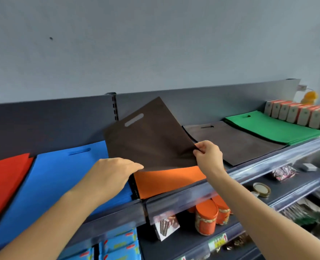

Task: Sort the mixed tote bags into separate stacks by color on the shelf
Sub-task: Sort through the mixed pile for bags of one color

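Note:
A dark brown tote bag (148, 136) is lifted and tilted above the orange bag (166, 180) on the top shelf. My right hand (209, 156) pinches the brown bag's right edge. My left hand (114, 175) lies with fingers straight at the bag's lower left corner, touching it. Left of these lie a blue stack (61, 177) and a red stack (3, 182). To the right lie a flat brown stack (236, 141) and a green stack (273, 128).
The shelf's front rail (183, 196) runs below the bags. Small boxes (298, 114) line the back right. Orange tins (206, 216), a jar lid (261, 189) and packets sit on lower shelves. A grey wall rises behind the shelf.

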Action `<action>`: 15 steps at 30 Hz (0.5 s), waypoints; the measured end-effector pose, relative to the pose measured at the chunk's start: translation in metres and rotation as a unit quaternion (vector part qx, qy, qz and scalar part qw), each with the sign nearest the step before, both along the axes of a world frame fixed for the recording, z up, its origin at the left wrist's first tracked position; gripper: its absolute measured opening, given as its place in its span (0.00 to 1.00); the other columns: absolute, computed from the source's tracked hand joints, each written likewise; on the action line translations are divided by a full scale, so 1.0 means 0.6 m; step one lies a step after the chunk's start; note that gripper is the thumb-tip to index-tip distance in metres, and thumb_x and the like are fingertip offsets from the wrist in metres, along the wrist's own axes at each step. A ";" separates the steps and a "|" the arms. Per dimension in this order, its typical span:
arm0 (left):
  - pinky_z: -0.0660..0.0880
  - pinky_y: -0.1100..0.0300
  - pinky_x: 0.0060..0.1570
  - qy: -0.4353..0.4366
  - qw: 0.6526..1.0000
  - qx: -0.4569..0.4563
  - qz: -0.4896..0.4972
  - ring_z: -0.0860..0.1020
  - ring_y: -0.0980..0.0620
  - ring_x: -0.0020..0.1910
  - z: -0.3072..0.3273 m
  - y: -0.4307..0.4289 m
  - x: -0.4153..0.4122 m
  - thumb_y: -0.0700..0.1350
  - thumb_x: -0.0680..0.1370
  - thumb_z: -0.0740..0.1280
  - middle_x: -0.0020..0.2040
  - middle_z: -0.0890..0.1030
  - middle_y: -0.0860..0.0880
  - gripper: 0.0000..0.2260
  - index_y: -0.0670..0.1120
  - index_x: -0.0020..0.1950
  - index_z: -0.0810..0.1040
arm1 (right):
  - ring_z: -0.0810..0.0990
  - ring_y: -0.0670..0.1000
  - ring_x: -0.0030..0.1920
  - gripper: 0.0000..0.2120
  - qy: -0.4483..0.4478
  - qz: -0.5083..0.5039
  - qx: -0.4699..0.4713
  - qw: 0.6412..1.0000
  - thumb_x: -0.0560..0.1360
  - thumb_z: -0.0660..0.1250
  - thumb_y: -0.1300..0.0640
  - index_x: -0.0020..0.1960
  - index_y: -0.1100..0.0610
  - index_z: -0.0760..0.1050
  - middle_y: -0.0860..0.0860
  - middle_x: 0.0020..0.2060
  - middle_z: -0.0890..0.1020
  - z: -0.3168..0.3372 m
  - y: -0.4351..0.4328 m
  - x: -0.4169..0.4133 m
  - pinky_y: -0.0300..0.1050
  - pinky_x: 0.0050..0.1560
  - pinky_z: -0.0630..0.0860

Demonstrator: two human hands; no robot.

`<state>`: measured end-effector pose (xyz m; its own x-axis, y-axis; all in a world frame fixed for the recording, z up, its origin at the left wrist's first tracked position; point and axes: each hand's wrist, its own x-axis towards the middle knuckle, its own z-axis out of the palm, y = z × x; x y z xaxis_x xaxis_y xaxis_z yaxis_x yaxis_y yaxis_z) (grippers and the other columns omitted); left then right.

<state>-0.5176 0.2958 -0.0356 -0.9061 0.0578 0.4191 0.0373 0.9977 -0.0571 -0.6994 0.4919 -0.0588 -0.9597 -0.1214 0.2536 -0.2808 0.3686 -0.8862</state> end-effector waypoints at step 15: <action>0.75 0.48 0.53 -0.063 0.982 -0.115 -0.137 0.75 0.46 0.59 -0.002 0.203 -0.319 0.33 0.77 0.54 0.61 0.77 0.49 0.22 0.51 0.68 0.68 | 0.77 0.55 0.51 0.11 0.013 -0.166 0.048 0.985 0.76 0.63 0.65 0.57 0.60 0.77 0.57 0.53 0.81 0.008 0.231 -0.236 0.48 0.55 0.74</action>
